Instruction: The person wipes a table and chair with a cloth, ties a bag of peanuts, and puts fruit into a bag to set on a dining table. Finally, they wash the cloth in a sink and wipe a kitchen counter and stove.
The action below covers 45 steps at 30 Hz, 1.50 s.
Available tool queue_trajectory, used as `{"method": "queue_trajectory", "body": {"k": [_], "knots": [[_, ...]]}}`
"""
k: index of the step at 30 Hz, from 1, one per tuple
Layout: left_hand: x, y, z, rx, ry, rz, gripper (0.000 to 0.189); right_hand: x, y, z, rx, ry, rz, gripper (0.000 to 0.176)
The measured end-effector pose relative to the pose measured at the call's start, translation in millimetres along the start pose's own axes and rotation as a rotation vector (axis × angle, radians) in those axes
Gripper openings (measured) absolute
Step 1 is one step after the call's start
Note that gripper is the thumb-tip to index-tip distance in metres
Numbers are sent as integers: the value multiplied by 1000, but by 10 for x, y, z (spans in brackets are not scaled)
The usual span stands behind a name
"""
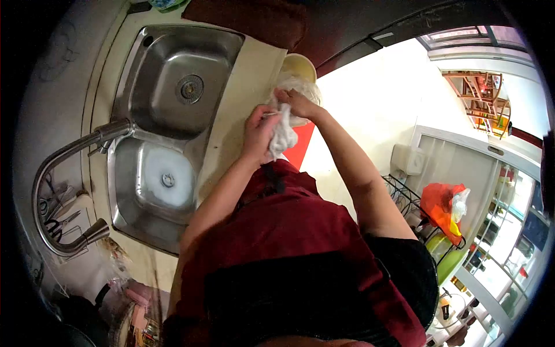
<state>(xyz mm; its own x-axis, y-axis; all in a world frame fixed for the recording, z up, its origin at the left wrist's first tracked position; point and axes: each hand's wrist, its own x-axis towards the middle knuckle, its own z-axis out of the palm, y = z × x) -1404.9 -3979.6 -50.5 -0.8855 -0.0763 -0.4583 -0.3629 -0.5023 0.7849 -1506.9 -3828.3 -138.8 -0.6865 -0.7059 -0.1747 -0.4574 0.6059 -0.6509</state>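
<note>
Both hands meet over the front edge of the counter [245,81], just beside the sink [151,69]. The left hand [258,130] is closed around the lower part of a white cloth [285,136], thumb and fingers pinching it into a hanging bunch. The right hand [296,103] grips the upper part of the same cloth from the other side, its fingers curled into the folds. Two closed grips seem to suit something this limp: one hand alone would let the loose end drop, while two hands set close together gather it into a tight wad.

The cloth hangs between the hands, and its top reaches to the mouth of a cream bowl [300,65] at the counter's front edge. Whether the crumpled white mass at the rim is part of the cloth or lies inside the bowl cannot be told. Held right against the bowl, the cloth is placed so that whatever falls from it would probably land there and not on the floor.

The sink has two basins, and a curved tap [55,168] reaches over them from the counter's back edge. Scissors and other small tools [58,222] hang behind it. Well apart, down by the floor, a wire rack [407,199] stands with an orange bag [440,203] on it.
</note>
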Motion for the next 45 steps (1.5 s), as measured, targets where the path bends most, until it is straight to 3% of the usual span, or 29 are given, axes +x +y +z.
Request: {"method": "queue_trajectory", "body": {"k": [3,6,8,10,11,14,16,18,20,21,22,24,26,28,31,32,33,34,36,37,38,39,40,41,44,45], "knots": [[162,29,-292,-32,14,49,14,72,-647,-686,-83,-331,146,53],[241,36,-365,9,3,93,16,-275,-580,-687,-109,-66,108,54],[292,-30,-368,94,12,125,17,-442,-756,-927,-103,-185,173,63],[262,-58,-356,119,34,133,17,-573,-721,-991,-546,-370,208,70],[236,-60,-369,142,15,134,18,-590,-648,-1013,-711,-329,172,78],[285,-123,-448,238,-12,149,22,-393,-801,-1265,-1139,-390,329,48],[231,-47,-459,257,-22,105,23,-415,-779,-1304,-930,-151,229,34],[207,-2,-453,312,-26,83,25,-346,-218,-1114,-330,151,289,43],[186,-11,-449,298,-67,125,26,-251,302,-799,-257,167,499,50],[194,-54,-453,254,-88,134,20,-234,497,-679,67,36,504,52],[149,47,-439,268,-86,57,20,-152,-31,-863,329,-108,754,43],[20,324,-401,289,-81,-107,22,-151,71,-894,198,69,600,29],[74,116,-487,268,-27,17,30,-149,157,-1092,66,246,338,20],[0,178,-585,228,72,62,36,-66,-252,-1417,-329,172,391,15],[-173,148,-1277,561,149,695,41,363,-856,-1435,-276,381,52,10],[-327,216,-1525,289,123,618,41,550,-1114,-1319,-268,414,-82,13],[-479,285,-1774,8,116,553,42,719,-1644,-1205,-240,296,-35,15],[-676,404,-2013,-658,49,182,41,968,-1865,-1011,-64,83,-166,19],[-1038,352,-2531,-923,455,360,40,1364,-2608,-432,-20,-125,-549,29],[-1232,375,-2804,-940,500,403,38,1462,-3129,-215,128,-316,-545,32],[-1404,422,-3036,-955,542,445,38,1675,-3310,282,303,-398,-666,40],[-1556,476,-3157,-896,618,509,39,1778,-3607,649,263,-318,-784,51],[-1696,522,-3257,-835,694,569,41,1998,-3813,1137,271,-228,-826,66],[-1790,555,-3394,-840,615,635,43,2117,-4094,1321,296,-253,-668,75],[-1902,504,-3859,-818,706,663,43,2496,-4522,1900,245,85,-444,79],[-1880,491,-3960,-802,760,700,36,2477,-4587,2016,52,41,-495,78]]}}
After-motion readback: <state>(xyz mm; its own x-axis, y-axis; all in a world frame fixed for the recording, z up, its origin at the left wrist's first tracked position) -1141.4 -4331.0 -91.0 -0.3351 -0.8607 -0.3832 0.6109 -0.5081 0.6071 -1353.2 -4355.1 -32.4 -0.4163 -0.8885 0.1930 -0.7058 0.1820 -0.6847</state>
